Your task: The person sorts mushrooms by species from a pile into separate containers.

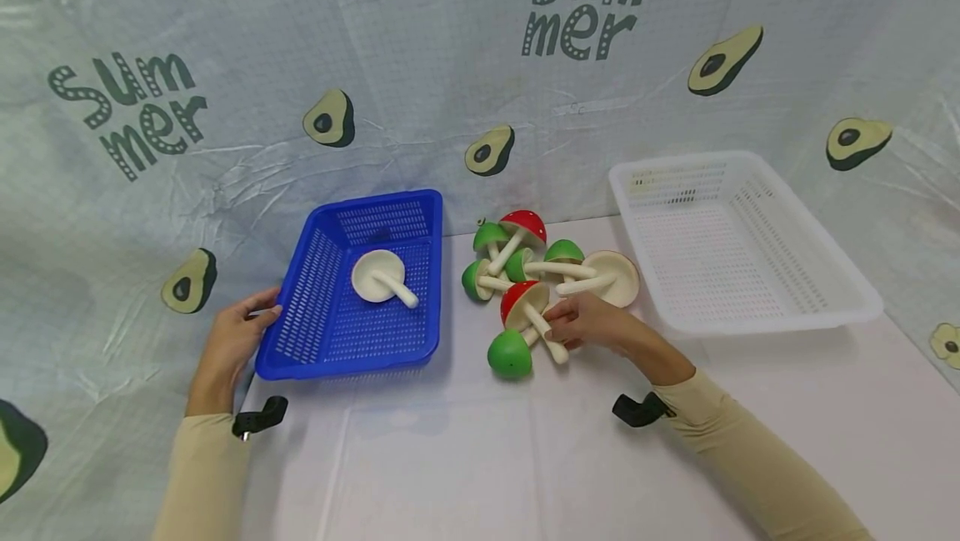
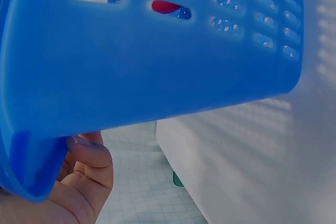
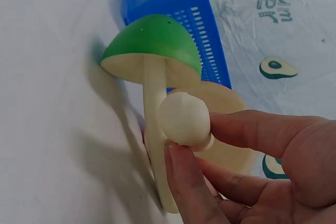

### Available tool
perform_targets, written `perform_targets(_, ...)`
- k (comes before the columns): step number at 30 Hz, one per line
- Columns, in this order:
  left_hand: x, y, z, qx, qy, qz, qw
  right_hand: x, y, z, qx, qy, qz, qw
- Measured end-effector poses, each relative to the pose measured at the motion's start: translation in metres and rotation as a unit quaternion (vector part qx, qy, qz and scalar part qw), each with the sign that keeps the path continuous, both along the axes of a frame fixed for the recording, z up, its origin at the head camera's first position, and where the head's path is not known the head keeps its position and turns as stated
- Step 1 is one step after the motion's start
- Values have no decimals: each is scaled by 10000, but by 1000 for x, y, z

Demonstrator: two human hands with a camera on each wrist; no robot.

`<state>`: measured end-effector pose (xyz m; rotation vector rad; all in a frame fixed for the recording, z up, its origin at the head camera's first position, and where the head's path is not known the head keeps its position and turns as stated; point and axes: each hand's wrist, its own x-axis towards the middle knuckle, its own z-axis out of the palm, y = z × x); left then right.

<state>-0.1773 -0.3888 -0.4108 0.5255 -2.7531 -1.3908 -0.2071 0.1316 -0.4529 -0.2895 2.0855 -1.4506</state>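
Backdrop sheet (image 1: 420, 41), pale grey-blue, wrinkled; printed with halved avocados (image 1: 328, 117) and dark green "summer" lettering (image 1: 588, 3). Table (image 1: 420, 474), white, rear edge along the sheet; faint crease lines (image 1: 333, 474) running front to back. Soft shadows across its surface.

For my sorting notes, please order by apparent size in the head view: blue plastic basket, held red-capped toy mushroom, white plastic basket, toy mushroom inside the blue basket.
1. White plastic basket
2. Blue plastic basket
3. Held red-capped toy mushroom and toy mushroom inside the blue basket: look too alike to rank.
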Motion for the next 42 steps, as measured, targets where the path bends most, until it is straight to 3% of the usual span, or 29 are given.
perform_targets(5,0,0,1,-9,62,-56,10000,0,1,0,-248,-116,140,9995)
perform_targets(13,1,-1,0,-10,115,-109,9999,-4,2,5,-591,56,70,9982)
perform_targets(26,0,-1,0,-24,65,-60,10000,-10,-13,28,-605,116,29,9981)
perform_targets(42,-1,-2,1,75,2,-44,10000,-24,-54,59,-642,-20,414,9971)
